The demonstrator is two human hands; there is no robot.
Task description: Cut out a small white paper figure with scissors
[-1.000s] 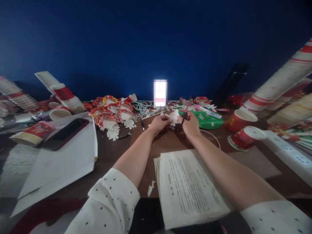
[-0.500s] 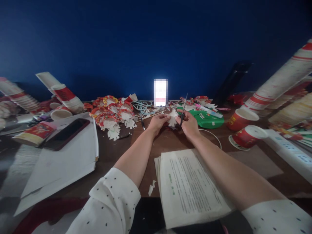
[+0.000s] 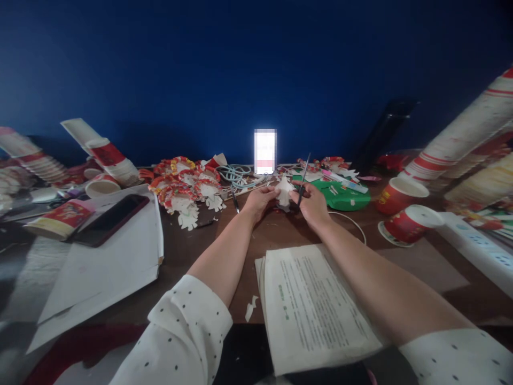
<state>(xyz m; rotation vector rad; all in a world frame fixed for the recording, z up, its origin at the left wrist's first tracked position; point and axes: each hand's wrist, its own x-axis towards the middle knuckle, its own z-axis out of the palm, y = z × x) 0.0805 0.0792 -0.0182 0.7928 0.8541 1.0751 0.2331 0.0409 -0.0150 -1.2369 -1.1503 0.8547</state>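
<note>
Between my two hands is a white paper cutout (image 3: 285, 193) with a notched, figure-like outline. My left hand (image 3: 258, 202) pinches its left edge between thumb and fingers. My right hand (image 3: 311, 203) is closed around a pair of scissors (image 3: 305, 174), whose blades point up and away; these fingers are also close to the cutout's right edge, though I cannot tell if they touch it. Below my hands lies a stack of printed paper (image 3: 316, 310). Left of my left hand rest a pen (image 3: 234, 201) and a heap of similar cutouts with red patterned rims (image 3: 186, 187).
A lit phone screen (image 3: 265, 151) stands at the back. Green material (image 3: 347, 198) with markers lies right of my hands, beside red paper cups (image 3: 412, 222), stacked cups (image 3: 460, 125) and a power strip (image 3: 479, 246). At left, a dark phone (image 3: 112, 219) rests on white sheets (image 3: 100, 278).
The cutout has turned slightly between my fingers. Both hands stay in nearly the same place, and the scissors remain in the right hand.
</note>
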